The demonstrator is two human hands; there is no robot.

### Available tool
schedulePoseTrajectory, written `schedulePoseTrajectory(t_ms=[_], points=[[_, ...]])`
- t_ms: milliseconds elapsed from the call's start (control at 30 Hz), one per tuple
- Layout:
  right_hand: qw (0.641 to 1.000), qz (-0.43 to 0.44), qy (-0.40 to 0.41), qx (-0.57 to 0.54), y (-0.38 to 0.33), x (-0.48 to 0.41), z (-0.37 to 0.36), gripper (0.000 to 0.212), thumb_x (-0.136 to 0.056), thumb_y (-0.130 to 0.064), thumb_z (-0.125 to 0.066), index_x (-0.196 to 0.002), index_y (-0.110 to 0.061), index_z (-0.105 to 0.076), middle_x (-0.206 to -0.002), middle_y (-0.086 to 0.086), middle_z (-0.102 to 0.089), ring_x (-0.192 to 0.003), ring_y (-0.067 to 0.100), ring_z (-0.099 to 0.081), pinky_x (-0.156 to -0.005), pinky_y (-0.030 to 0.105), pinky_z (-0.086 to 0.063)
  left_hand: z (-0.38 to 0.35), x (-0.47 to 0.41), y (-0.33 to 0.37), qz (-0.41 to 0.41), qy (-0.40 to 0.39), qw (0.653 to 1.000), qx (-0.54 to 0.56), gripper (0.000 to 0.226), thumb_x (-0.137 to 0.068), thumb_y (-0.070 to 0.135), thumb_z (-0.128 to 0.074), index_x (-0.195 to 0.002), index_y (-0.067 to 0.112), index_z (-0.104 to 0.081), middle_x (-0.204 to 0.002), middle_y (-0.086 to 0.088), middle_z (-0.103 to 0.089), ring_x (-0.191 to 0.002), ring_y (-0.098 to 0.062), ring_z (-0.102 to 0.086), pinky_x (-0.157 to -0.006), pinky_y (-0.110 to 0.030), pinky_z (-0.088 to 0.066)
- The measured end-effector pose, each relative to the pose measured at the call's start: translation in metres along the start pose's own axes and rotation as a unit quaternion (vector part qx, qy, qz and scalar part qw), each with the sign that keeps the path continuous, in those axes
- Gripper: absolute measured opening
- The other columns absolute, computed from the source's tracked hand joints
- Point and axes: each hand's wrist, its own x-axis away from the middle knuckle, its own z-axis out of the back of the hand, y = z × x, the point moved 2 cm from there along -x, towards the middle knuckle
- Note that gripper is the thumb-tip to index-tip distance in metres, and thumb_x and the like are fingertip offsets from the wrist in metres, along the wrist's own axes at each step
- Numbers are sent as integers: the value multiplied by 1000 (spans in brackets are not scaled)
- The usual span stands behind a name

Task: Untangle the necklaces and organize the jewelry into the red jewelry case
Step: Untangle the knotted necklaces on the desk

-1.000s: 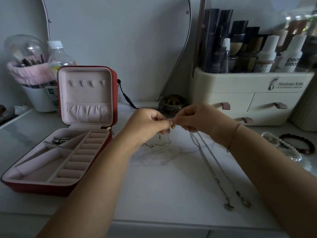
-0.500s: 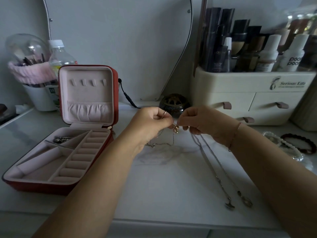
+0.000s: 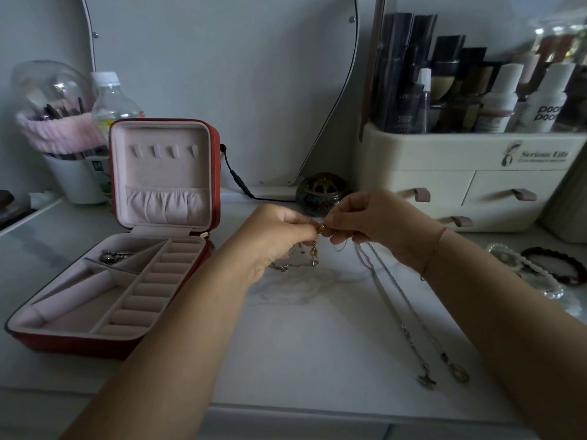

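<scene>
The red jewelry case [image 3: 214, 173] stands open at the left, its pink lining showing; a small silver piece [image 3: 114, 256] lies in a rear compartment. Above the marble top, my left hand [image 3: 273, 239] and my right hand [image 3: 371, 223] meet fingertip to fingertip. Both pinch a thin gold chain with amber beads [image 3: 319, 229]. Part of that chain hangs down to the table below my left hand. Two silver necklaces [image 3: 394, 296] trail from under my right hand toward the front edge, ending in pendants [image 3: 443, 376].
A cream cosmetics organizer [image 3: 470, 179] with drawers stands back right, bottles on top. A dark round pot [image 3: 320, 192] sits behind my hands. Pearl and dark bead bracelets [image 3: 546, 271] lie at the far right. A brush cup [image 3: 73, 179], water bottle and cable are back left.
Both hands stay together on the gold chain, working it with small finger moves. The beads shifted slightly between the fingertips. The silver necklaces have not moved.
</scene>
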Motion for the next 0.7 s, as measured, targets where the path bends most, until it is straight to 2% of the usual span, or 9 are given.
schedulePoseTrajectory(t_ms=[100, 267, 400, 500, 600, 633, 700], points=[[999, -4, -27, -25, 0, 1, 1, 9, -86, -12, -64, -79, -8, -68, -82, 7, -74, -63, 6, -62, -51, 11, -42, 0, 0, 1, -19, -4, 1000, 17, 13, -82, 7, -65, -84, 18, -71, -50, 14, -56, -38, 1, -40, -45, -17, -29], [993, -30, -66, -94, 1, 0, 1, 10, -90, -10, -58, -82, -6, -63, -83, 8, -71, -60, 7, -61, -57, 17, -42, 1, 1, 4, -47, -9, 998, 38, 21, -85, 4, -59, -83, 21, -71, -53, 12, -56, -40, -1, -35, -43, -16, -28], [991, -39, -86, -91, 3, 0, -1, 12, -91, -11, -57, -80, -9, -62, -73, 4, -68, -57, 8, -56, -57, 18, -40, -1, 1, 4, -43, -23, 999, 23, 21, -87, 5, -54, -81, 20, -67, -44, 16, -49, -41, -2, -36, -44, -17, -28], [992, -52, -81, -79, 4, -1, 1, 20, -90, -12, -59, -70, -13, -63, -53, -2, -51, -49, 8, -40, -51, 19, -33, -1, 0, 3, -37, -18, 999, 6, 20, -86, 8, -56, -78, 21, -68, -41, 16, -46, -45, -6, -35, -48, -20, -27], [991, -68, -83, -78, 6, -3, 3, 43, -88, -13, -61, -45, -21, -59, -46, -6, -33, -44, 8, -26, -47, 20, -23, 0, 1, 3, -49, -5, 999, -22, 20, -84, 7, -61, -78, 24, -69, -52, 15, -57, -46, 2, -48, -48, -10, -36], [991, -71, -78, -76, 7, -4, 5, 46, -87, -13, -62, -42, -21, -57, -46, -6, -31, -43, 8, -25, -47, 20, -22, 1, 1, 2, -56, 0, 998, -25, 20, -83, 6, -62, -78, 24, -70, -58, 12, -61, -50, 4, -51, -48, -6, -37], [993, -72, -64, -65, 7, -4, 8, 37, -85, -14, -64, -49, -19, -59, -46, -6, -31, -44, 8, -25, -46, 19, -24, 3, 1, 2, -65, 8, 998, -23, 17, -81, 6, -68, -80, 22, -71, -68, 6, -66, -56, 5, -55, -49, -3, -36]])
